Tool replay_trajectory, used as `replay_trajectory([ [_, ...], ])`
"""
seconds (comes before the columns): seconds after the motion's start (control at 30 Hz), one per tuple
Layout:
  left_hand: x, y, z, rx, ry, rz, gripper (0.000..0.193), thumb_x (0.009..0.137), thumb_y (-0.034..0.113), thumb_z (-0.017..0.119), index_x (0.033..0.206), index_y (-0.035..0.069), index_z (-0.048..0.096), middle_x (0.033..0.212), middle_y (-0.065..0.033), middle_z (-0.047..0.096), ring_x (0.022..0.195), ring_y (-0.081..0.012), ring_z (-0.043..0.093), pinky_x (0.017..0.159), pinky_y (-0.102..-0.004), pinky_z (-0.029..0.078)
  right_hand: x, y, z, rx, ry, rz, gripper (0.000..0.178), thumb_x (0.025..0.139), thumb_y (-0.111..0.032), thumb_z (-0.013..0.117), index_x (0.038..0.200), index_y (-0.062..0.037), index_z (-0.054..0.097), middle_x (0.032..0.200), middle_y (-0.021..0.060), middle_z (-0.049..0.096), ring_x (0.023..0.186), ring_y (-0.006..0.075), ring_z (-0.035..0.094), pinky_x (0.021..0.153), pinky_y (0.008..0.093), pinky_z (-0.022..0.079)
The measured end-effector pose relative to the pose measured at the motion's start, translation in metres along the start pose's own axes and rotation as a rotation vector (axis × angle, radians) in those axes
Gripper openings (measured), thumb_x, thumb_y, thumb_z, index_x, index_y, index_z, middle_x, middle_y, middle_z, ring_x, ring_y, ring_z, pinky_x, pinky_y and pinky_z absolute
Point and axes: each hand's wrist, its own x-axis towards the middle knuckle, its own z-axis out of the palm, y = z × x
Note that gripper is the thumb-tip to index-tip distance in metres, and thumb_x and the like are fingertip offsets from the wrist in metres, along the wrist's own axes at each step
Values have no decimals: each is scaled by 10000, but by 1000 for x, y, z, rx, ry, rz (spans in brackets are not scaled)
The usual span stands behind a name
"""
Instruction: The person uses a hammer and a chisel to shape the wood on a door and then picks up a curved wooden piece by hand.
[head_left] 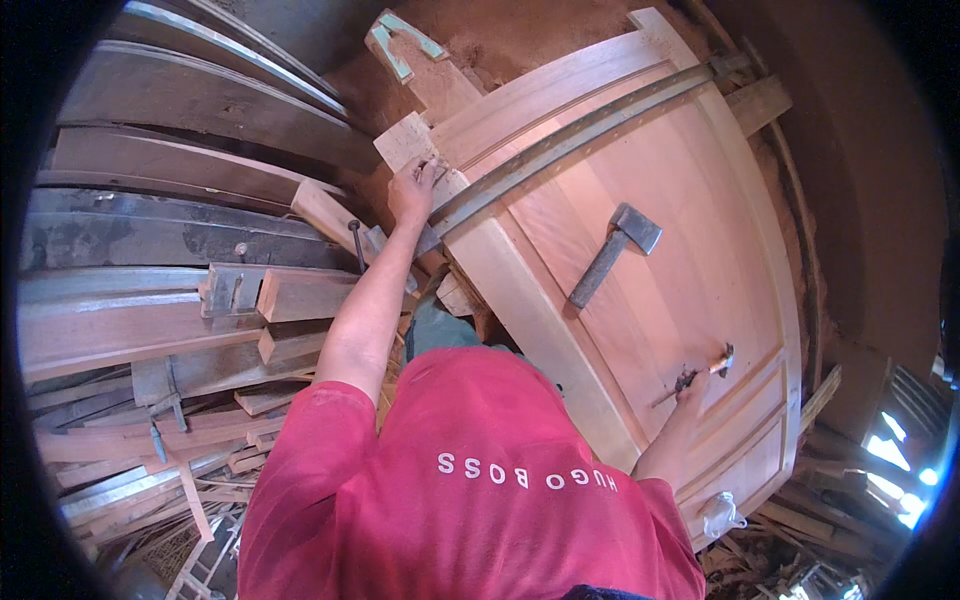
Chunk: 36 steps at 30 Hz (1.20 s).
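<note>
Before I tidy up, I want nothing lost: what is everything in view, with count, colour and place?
Door: one, reddish-brown, centre to right
Clamp: one, grey, across the door's upper part
Mallet: one, dark grey, on the door
Tool: at least one, dark and shiny, in the right grip; kind unclear
White object: one, white, door's lower end
Notched board: one, brown, green-edged, top centre
Rod: one, dark, left of centre
Boards: many, brown and grey, left
Shirt: one, red, lower centre
Left grip: one, bare, door's upper left corner; contents unclear
Right grip: one, bare, over the door's lower part
</note>
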Motion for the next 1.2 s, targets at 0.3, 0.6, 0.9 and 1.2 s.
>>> replay_trajectory([
  [0.3, 7, 2, 0, 78, -73, 91, 267, 914, 404, 620, 1041, 197, 734, 910, -137, 717, 869, -334, 691, 742, -436, 533, -178, 22, 111, 40, -207, -509, 97, 977, -180, 499, 984, -85, 482, 596, 0, 439, 410, 85, 422, 334, 246, 354],
  [0.6, 6, 7, 1, 168, -65, 99, 257, 915, 394, 621, 1041, 192, 719, 940, -126, 720, 890, -331, 689, 761, -437, 530, -298, 18, 189, -533, -643, -547, 327, 972, -203, 563, 1271, -70, 576, 643, 25, 540, 479, 131, 531, 420, 297, 444],
  [0.9, 9, 7, -4, 163, -138, 118, 396, 877, 402, 662, 1193, 164, 678, 1027, -143, 713, 941, -331, 685, 812, -434, 526, -380, 5, 268, -799, -1103, -1186, 306, 920, -190, 647, 1177, -30, 604, 765, 169, 574, 652, 306, 609, 589, 416, 465],
  [1.2, -19, -10, -53, -96, 108, -20, 286, 861, 251, 674, 1071, 59, 647, 862, -108, 674, 807, -252, 666, 747, -371, 514, -378, 35, 347, -533, -1076, -1523, 169, 934, -93, 590, 1081, -20, 549, 763, 201, 553, 686, 361, 579, 641, 444, 465],
])
